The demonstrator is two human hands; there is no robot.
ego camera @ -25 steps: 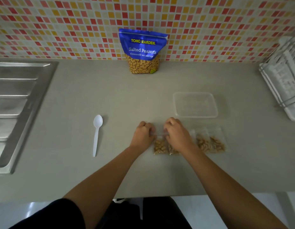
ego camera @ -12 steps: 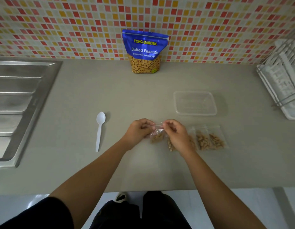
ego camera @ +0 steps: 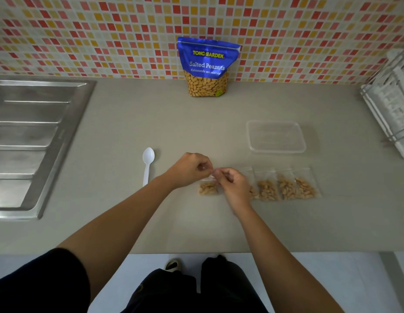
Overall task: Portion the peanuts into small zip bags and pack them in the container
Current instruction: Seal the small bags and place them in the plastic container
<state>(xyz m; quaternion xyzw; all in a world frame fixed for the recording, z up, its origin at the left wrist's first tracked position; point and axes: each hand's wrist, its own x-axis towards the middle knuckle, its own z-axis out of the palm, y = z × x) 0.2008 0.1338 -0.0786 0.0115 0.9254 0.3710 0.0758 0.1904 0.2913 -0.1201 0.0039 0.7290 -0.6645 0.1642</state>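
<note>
Head view: the left hand (ego camera: pixel 189 169) and right hand (ego camera: pixel 233 185) pinch the top edge of a small bag (ego camera: pixel 208 187) of peanuts, just left of the filled bags (ego camera: pixel 287 188) (container (ego camera: pixel 276 136) behind them). The bag looks light, soft and slippery, best held by its zip strip.

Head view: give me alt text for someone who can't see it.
Both hands, left hand and right hand, pinch the top of a small zip bag of peanuts on a grey counter. Filled bags lie to its right, before an empty clear container; a white spoon and the peanut pouch stand apart.
</note>
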